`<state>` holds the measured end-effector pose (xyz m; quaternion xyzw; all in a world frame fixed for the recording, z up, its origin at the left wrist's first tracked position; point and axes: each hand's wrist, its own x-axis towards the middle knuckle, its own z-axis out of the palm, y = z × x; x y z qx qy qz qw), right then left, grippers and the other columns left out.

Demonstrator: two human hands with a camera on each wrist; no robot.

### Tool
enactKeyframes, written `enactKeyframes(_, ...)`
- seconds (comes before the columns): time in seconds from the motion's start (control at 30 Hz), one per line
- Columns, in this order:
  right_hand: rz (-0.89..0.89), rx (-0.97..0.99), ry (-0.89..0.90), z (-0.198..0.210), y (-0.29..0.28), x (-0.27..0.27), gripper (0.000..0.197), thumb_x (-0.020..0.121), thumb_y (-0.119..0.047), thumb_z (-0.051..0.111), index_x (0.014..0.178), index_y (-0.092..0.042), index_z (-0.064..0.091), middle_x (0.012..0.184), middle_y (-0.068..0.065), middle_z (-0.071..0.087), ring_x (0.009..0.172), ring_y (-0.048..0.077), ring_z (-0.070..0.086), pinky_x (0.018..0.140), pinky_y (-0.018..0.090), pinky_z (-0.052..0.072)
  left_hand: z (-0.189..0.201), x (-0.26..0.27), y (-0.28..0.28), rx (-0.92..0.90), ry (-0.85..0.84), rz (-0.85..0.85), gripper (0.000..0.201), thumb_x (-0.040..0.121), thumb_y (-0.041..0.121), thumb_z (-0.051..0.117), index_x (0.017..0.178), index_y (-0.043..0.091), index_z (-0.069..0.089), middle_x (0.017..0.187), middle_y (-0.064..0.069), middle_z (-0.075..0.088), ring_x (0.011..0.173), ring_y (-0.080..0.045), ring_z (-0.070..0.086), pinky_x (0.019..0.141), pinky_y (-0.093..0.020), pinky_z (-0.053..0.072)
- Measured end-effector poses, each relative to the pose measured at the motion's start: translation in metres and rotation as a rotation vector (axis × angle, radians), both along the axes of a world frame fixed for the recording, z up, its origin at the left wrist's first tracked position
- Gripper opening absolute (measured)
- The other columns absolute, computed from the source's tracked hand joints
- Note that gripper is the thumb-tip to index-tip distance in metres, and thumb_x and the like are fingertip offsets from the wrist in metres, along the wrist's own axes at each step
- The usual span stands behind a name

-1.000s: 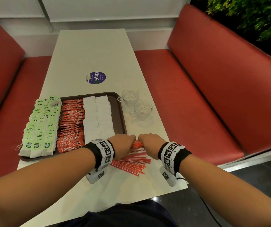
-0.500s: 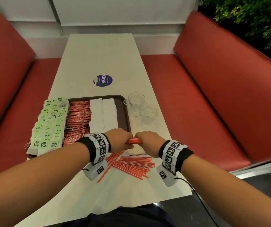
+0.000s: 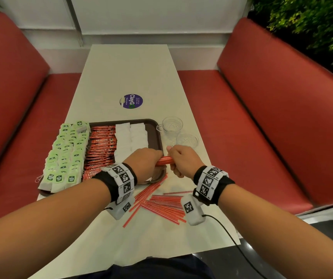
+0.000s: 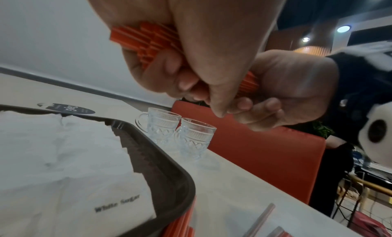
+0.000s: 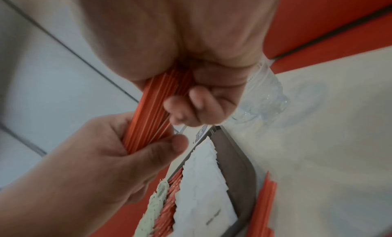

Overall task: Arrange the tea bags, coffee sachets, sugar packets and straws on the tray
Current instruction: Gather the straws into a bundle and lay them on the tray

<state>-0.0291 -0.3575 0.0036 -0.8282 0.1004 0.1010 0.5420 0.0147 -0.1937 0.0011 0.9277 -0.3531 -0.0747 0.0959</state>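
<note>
A long white table [image 3: 129, 75] stands between two red benches. On it, close to the person, sits a brown tray [image 3: 157, 135], and two small glass cups [image 3: 171, 125] stand side by side just to the right of the tray. A round purple sticker [image 3: 131, 101] is farther back, and loose red straws [image 3: 161, 204] lie scattered near the front edge.

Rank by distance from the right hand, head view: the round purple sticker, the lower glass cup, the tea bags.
From the right hand:
1. Lower glass cup, just beyond the hand, on the table right of the tray.
2. Tea bags, at the tray's left side, across from the hand.
3. Round purple sticker, farther up the table past the tray.
</note>
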Motion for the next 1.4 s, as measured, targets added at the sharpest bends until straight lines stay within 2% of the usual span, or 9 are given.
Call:
enactKeyframes(0.33,-0.125,0.312,0.063,0.006,-0.002,0.008,0.034,0.098,-0.026,0.064,0.071,-0.007,0.053,0.055,0.005,0.038,0.041,0.014,0.03,0.042,0.021,0.024,0.012,0.012,0.021,-0.35,0.212,0.15,0.034,0.073,0.035,0.083,0.101,0.029,0.066,0.09,0.012,0.067,0.078,-0.004,0.063,0.073,-0.024,0.053)
enactKeyframes(0.43,-0.195,0.378,0.027,0.007,-0.006,0.013,0.038,0.099,-0.026,0.062,0.066,-0.012,0.05,0.055,0.004,0.036,0.041,0.014,0.029,0.04,0.02,0.025,0.014,0.02,0.033,-0.556,0.319,0.251,0.044,0.066,0.04,0.089,0.102,0.032,0.064,0.089,0.012,0.067,0.067,-0.001,0.064,0.061,-0.019,0.051)
enactKeyframes(0.6,-0.215,0.475,0.009,0.006,0.007,0.019,0.041,0.099,-0.029,0.062,0.063,-0.015,0.049,0.054,0.002,0.034,0.04,0.013,0.027,0.038,0.019,0.024,0.02,0.026,0.024,-0.945,0.556,0.406,0.045,0.079,0.058,0.066,0.107,0.024,0.064,0.109,-0.003,0.069,0.099,-0.02,0.07,0.082,-0.036,0.059)
enactKeyframes(0.7,-0.239,0.53,0.012,0.005,0.018,0.023,0.039,0.099,-0.033,0.063,0.067,-0.014,0.05,0.054,0.002,0.032,0.041,0.013,0.025,0.038,0.019,0.021,0.034,0.027,0.013,-1.095,0.638,0.473,0.041,0.093,0.048,0.057,0.103,0.009,0.067,0.102,-0.011,0.072,0.087,-0.023,0.073,0.077,-0.038,0.06)
enactKeyframes(0.87,-0.187,0.533,0.053,0.006,0.024,0.027,0.034,0.095,-0.039,0.066,0.081,-0.01,0.055,0.053,0.001,0.034,0.04,0.013,0.025,0.039,0.019,0.022,0.035,0.035,0.018,-0.843,0.556,0.453,0.046,0.098,0.049,0.053,0.088,0.008,0.072,0.069,-0.021,0.07,0.049,-0.028,0.064,0.05,-0.034,0.056)
enactKeyframes(0.97,-0.167,0.464,0.045,0.002,0.019,0.032,0.037,0.094,-0.036,0.068,0.07,-0.012,0.053,0.054,0.004,0.034,0.04,0.014,0.027,0.039,0.02,0.024,0.031,0.036,0.025,-0.644,0.486,0.416,0.057,0.096,0.06,0.046,0.077,0.013,0.071,0.05,-0.009,0.061,0.036,-0.017,0.046,0.041,-0.023,0.039)
enactKeyframes(1.13,-0.021,0.214,0.033,-0.007,0.008,0.04,0.046,0.092,-0.033,0.071,0.049,-0.022,0.057,0.05,0.004,0.038,0.038,0.016,0.033,0.043,0.023,0.028,0.01,0.042,0.041,-0.32,0.362,0.102,0.058,0.081,0.076,0.043,0.083,0.027,0.073,0.07,0.0,0.067,0.058,-0.008,0.056,0.057,-0.023,0.044)
enactKeyframes(1.23,0.156,0.042,0.015,-0.007,0.009,0.039,0.033,0.093,-0.034,0.07,0.064,-0.019,0.069,0.041,-0.004,0.047,0.036,0.013,0.041,0.041,0.022,0.034,0.004,0.048,0.042,-0.115,0.325,-0.023,0.052,0.079,0.07,0.057,0.094,0.023,0.073,0.087,0.004,0.064,0.072,-0.003,0.053,0.064,-0.023,0.038)
enactKeyframes(1.4,0.336,-0.156,-0.049,-0.014,0.02,0.047,0.029,0.091,-0.035,0.071,0.071,-0.013,0.073,0.052,-0.008,0.057,0.046,0.001,0.05,0.05,0.018,0.039,-0.005,0.051,0.032,0.081,0.504,-0.059,0.042,0.079,0.062,0.069,0.079,0.02,0.064,0.068,0.003,0.061,0.061,-0.011,0.054,0.056,-0.023,0.039)
